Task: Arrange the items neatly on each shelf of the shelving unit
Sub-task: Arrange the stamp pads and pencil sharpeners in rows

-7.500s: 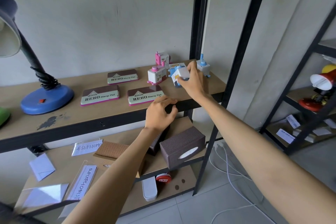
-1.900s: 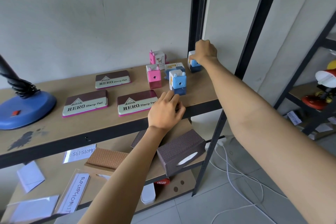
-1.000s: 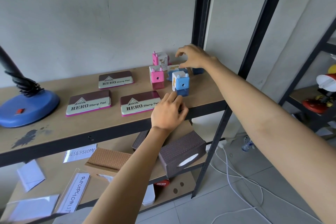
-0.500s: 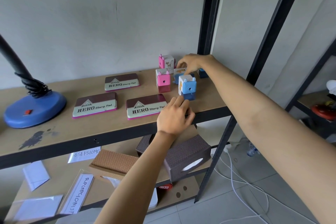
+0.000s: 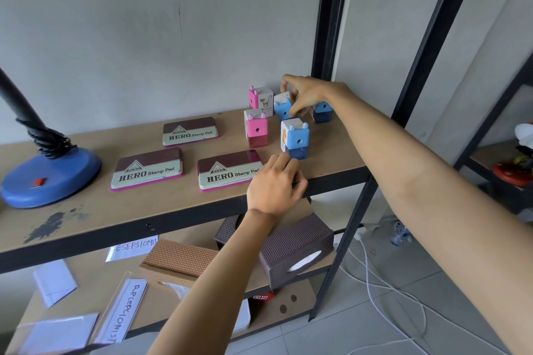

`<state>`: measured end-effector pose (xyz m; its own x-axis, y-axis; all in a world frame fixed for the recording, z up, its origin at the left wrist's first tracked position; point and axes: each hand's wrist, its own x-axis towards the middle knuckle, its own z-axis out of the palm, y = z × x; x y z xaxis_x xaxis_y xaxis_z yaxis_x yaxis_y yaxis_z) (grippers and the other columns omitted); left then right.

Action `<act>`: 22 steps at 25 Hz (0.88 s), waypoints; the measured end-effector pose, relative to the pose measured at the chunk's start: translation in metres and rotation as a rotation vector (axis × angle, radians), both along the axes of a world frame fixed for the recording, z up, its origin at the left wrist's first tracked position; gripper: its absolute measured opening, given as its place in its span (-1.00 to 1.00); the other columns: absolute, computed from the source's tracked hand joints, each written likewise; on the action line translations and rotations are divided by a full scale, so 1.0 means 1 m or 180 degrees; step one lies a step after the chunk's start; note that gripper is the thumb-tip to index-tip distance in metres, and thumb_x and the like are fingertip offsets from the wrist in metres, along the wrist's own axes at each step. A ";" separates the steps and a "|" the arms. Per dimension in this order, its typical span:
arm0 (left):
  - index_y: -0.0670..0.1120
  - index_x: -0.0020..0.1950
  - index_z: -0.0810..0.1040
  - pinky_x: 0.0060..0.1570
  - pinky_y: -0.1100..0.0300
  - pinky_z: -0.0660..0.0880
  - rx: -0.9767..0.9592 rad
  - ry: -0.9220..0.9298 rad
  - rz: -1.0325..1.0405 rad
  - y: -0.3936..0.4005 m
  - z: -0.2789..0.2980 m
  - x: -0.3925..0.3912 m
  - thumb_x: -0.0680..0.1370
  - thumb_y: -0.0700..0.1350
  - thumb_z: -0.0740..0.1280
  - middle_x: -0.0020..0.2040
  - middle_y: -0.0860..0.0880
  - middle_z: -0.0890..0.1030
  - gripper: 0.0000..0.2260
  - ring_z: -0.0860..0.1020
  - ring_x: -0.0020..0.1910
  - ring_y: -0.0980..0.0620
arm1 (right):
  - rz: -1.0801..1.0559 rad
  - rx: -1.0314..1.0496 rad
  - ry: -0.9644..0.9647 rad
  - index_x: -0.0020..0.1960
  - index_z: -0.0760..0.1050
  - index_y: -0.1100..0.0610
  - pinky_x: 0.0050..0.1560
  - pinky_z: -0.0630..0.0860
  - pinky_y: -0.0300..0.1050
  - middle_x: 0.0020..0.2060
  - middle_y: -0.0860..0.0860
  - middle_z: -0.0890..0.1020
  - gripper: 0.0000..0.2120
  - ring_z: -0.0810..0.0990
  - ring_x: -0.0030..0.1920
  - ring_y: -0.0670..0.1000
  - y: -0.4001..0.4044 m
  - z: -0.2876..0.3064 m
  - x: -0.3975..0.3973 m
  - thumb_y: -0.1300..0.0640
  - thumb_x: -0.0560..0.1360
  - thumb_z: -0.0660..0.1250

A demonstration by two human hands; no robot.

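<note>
Top shelf [image 5: 178, 210], right end: five small pencil sharpeners.
- Blue sharpener, tilted [image 5: 283, 108]: pinched between the thumb and curled fingers of the right hand [image 5: 307, 94], which reaches in from the right.
- Dark blue sharpener [image 5: 323, 112]: just behind and to the right of those fingers, partly hidden by the wrist.
- Pink sharpener with a cat picture [image 5: 261, 99]: upright, just left of the right fingertips.
- Pink sharpener, front [image 5: 256, 131]: upright, nearer the shelf edge.
- Blue sharpener, front [image 5: 295, 138]: upright, just beyond the fingertips of the left hand [image 5: 274, 187].
- Left hand: rests at the shelf's front edge, fingers loosely bent, holding nothing.
- Three stamp pads [image 5: 147, 168]: flat, left of the left hand; the nearest one lies partly under its fingers.
- Blue lamp base [image 5: 49, 179]: far left.

Lower shelf, below the left wrist: brown tissue box [image 5: 294, 251], woven tan box [image 5: 180, 258], paper signs [image 5: 124, 311].
</note>
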<state>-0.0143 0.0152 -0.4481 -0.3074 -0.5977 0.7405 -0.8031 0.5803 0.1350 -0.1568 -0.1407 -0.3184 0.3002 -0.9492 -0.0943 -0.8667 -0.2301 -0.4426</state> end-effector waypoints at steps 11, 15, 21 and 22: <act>-0.14 -0.29 0.45 -0.52 0.21 0.30 0.0022 0.0046 -0.0008 -0.001 -0.001 0.000 0.44 -0.10 0.22 -0.30 -0.04 0.48 -0.84 0.45 -0.32 -0.02 | 0.0041 -0.0167 0.0636 0.32 0.39 0.09 0.05 0.43 -0.06 0.23 0.12 0.49 -0.38 0.48 0.17 0.11 -0.008 0.000 -0.001 0.27 0.32 0.53; -0.14 -0.29 0.46 -0.52 0.21 0.32 0.0025 0.0057 -0.0039 -0.001 -0.002 -0.001 0.44 -0.10 0.22 -0.30 -0.05 0.49 -0.84 0.45 -0.32 -0.02 | 0.0075 -0.0250 0.0770 0.32 0.40 0.09 0.15 0.47 0.02 0.24 0.10 0.49 -0.35 0.47 0.23 0.13 -0.010 0.000 0.000 0.30 0.29 0.54; -0.14 -0.29 0.46 -0.52 0.19 0.33 0.0025 0.0061 -0.0050 -0.001 -0.001 -0.001 0.45 -0.10 0.22 -0.29 -0.05 0.49 -0.84 0.45 -0.33 -0.02 | 0.0120 -0.0286 0.0923 0.32 0.40 0.08 0.18 0.47 0.08 0.25 0.08 0.51 -0.33 0.48 0.22 0.11 -0.011 0.003 0.002 0.31 0.27 0.55; -0.14 -0.29 0.46 -0.52 0.19 0.33 0.0018 0.0063 -0.0053 -0.001 -0.001 -0.001 0.45 -0.10 0.23 -0.29 -0.05 0.49 -0.84 0.44 -0.33 -0.02 | 0.0119 -0.0291 0.0942 0.32 0.40 0.08 0.19 0.47 0.09 0.25 0.08 0.51 -0.32 0.48 0.23 0.11 -0.011 0.004 0.002 0.31 0.27 0.55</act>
